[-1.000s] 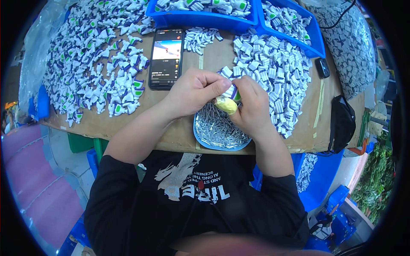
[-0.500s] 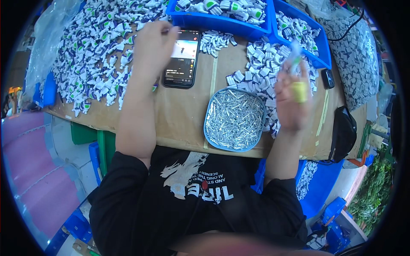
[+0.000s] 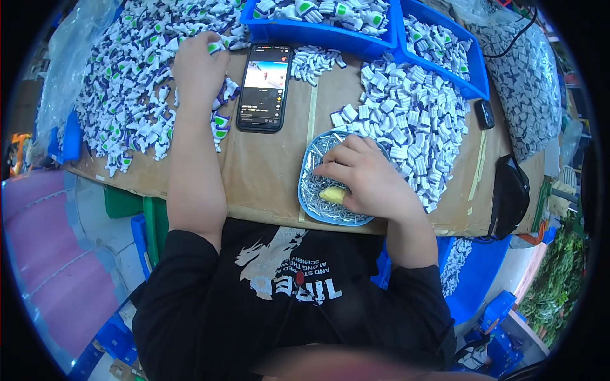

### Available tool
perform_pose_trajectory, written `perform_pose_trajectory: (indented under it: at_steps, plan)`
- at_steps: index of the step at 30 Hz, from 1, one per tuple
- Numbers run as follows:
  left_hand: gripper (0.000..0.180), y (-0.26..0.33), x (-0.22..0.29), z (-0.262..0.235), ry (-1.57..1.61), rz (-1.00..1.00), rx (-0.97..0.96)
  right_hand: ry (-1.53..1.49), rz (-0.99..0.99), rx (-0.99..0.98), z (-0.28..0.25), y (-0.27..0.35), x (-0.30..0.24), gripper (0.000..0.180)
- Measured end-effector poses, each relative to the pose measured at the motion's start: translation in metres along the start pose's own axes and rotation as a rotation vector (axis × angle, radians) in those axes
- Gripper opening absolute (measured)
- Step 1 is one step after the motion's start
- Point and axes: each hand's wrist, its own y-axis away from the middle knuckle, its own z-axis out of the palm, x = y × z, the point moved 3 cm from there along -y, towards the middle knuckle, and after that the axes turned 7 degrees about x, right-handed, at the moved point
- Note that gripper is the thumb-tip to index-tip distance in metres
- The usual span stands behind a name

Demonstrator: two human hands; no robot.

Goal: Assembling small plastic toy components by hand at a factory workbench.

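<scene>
At the right edge of the left-hand pile of white plastic toy parts [image 3: 136, 82], with green and purple patches, my left hand [image 3: 198, 66] has its fingers bent. One white-and-green toy part [image 3: 217, 47] shows at its fingertips. My right hand [image 3: 365, 171] reaches over a blue tub [image 3: 304, 202] full of thin silver metal pins [image 3: 321, 213]. Its fingers are apart and point down among the pins; a yellow cover [image 3: 333, 194] wraps the thumb. Whether a pin touches the fingertips is hidden.
A phone [image 3: 263, 89] with a lit screen lies mid-table. Small white pieces [image 3: 314, 62] lie beside it. Ribbed white pieces [image 3: 416, 120] spread right of the tub. Two blue bins [image 3: 321, 32] of parts stand behind. A black pouch [image 3: 510, 193] and stuffed clear bag [image 3: 524, 95] are at right.
My right hand has come down and left from above the ribbed pieces into the tub; the light-coloured part it held is gone from it. My left hand has shifted left, off the phone's edge.
</scene>
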Motion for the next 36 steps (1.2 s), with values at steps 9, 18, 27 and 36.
perform_pose_trajectory:
  at_steps: [9,18,27,36]
  plan:
    - [0.036,0.065,0.116,-0.003,1.711,-0.507,-0.717,0.098,0.002,-0.056,0.011,0.002,0.000,0.033]
    - [0.041,0.085,0.133,-0.003,1.698,-0.601,-0.893,-0.050,-0.006,0.015,0.004,0.003,0.007,0.031]
    - [0.033,0.087,0.134,-0.004,1.556,-0.427,-0.641,-0.328,0.037,0.168,-0.003,0.002,0.012,0.027]
    - [0.026,0.090,0.139,-0.014,1.513,-0.323,-0.637,-0.314,0.062,0.823,-0.017,0.007,0.016,0.018]
